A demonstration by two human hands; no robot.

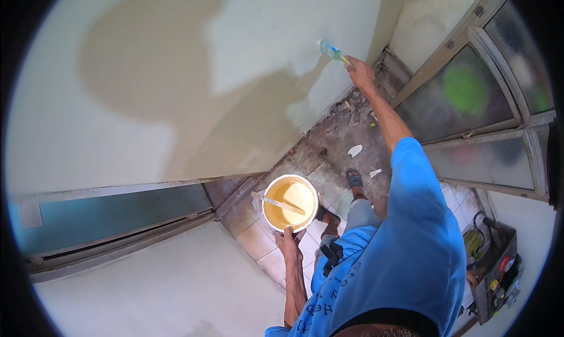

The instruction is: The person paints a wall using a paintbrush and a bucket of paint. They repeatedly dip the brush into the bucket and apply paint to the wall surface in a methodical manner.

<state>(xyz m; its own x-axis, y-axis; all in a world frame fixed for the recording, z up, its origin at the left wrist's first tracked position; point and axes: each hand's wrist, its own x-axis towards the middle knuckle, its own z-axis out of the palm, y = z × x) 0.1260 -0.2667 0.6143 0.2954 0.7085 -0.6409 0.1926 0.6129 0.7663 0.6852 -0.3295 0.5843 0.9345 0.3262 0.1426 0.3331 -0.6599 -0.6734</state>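
Observation:
My right hand [361, 74] is stretched out towards the pale painted wall [273, 24]. It grips the handle of a paintbrush [331, 50] with blue and yellow colours on it. The pale bristle end lies at the wall surface. Close to my body, my left hand [289, 244] holds a round bucket [316, 196] by its near side, thumb at the rim. Cream-coloured paint [293, 196] is inside, partly in shadow. A flat stirring stick [280, 203] lies slantwise across the bucket, one end over the far-left rim and the other in the paint.
To the right stands a framed door with frosted glass panels [458, 90]. A dark tool bag [489, 271] with several tools is at the lower right. White scraps [355, 150] and debris lie on the stained floor [335, 138]. A doorway ledge [132, 242] runs along the left.

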